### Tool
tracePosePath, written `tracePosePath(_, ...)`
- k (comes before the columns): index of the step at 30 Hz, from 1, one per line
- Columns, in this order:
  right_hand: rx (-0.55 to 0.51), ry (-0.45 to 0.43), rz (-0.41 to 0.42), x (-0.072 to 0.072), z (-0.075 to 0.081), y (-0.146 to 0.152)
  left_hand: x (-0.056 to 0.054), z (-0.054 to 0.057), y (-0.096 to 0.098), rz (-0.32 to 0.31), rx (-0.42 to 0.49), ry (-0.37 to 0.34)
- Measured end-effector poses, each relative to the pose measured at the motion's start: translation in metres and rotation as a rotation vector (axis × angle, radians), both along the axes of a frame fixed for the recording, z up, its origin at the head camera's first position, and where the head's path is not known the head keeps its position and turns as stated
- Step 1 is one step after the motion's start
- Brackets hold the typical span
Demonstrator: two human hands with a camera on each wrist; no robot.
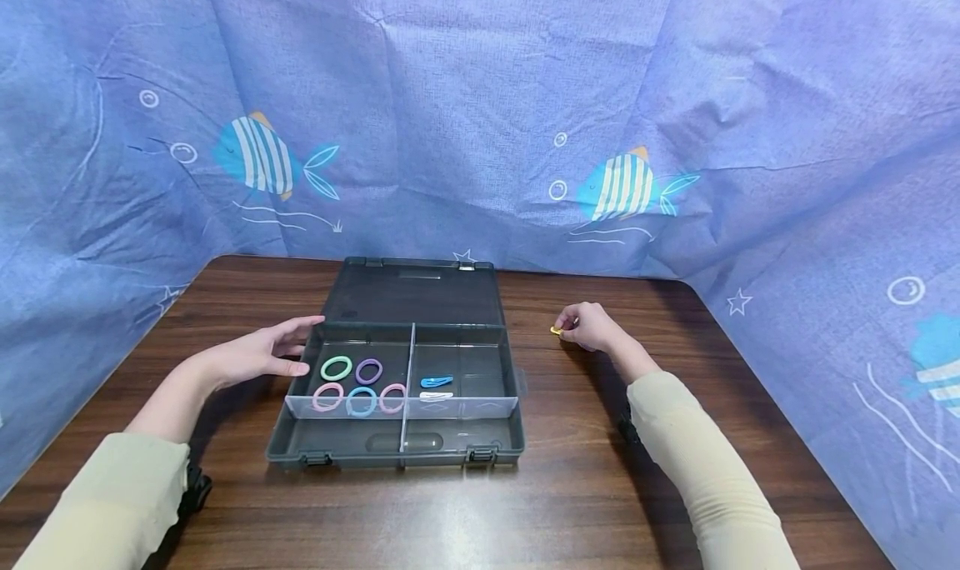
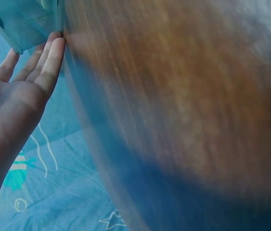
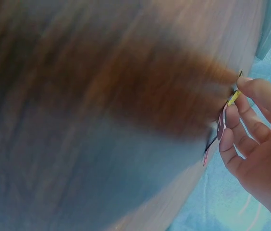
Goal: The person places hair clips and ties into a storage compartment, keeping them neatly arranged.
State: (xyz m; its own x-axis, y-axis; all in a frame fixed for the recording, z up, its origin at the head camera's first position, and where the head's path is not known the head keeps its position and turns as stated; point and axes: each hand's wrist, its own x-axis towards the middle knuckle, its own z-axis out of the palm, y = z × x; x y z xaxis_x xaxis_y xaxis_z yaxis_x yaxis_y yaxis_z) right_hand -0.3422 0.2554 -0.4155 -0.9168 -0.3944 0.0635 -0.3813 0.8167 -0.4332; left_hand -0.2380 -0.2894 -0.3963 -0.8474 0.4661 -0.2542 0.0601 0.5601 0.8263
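Observation:
A dark see-through plastic box (image 1: pixel 279 443) with dividers lies on the table, its lid (image 1: pixel 420 295) folded back. Fingers spread, my left hand (image 1: pixel 258 355) rests against the box's left side; in the left wrist view the left hand (image 2: pixel 18 103) touches its edge. Inside, one compartment holds several hair ties, among them a green hair tie (image 1: pixel 336 358) and a purple hair tie (image 1: pixel 380 370). Beside them lie a blue hair clip (image 1: pixel 437 382) and a white hair clip (image 1: pixel 436 396). Right of the box, my right hand (image 1: pixel 591 327) pinches a yellow hair clip (image 3: pixel 233 97) at the tabletop.
Near the right fingers, a purplish clip (image 3: pixel 221 126) and a thin pink-tipped piece (image 3: pixel 205 156) show in the right wrist view; the head view hides them behind the hand. Blue fish-print cloth (image 1: pixel 465 120) hangs behind the brown wooden table (image 1: pixel 570 503).

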Motion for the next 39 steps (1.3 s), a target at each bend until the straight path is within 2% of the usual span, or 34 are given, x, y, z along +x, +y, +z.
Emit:
tracePosePath(6, 0.036, 0.069, 0.042, 0.001, 0.003, -0.002, 0.000, 0.002, 0.000, -0.001, -0.008, 0.004)
tracePosePath(13, 0.068, 0.093, 0.056, -0.001, 0.003, -0.002, 0.002, 0.003, 0.001, -0.003, -0.002, -0.002)
tracePosePath(26, 0.033, 0.134, 0.059, -0.002, -0.001, -0.001, 0.001, 0.000, 0.000, -0.001, 0.004, -0.010)
tracePosePath(39, -0.046, 0.087, 0.067, 0.006, 0.023, -0.012, 0.001, 0.001, 0.001, 0.003, 0.000, -0.003)
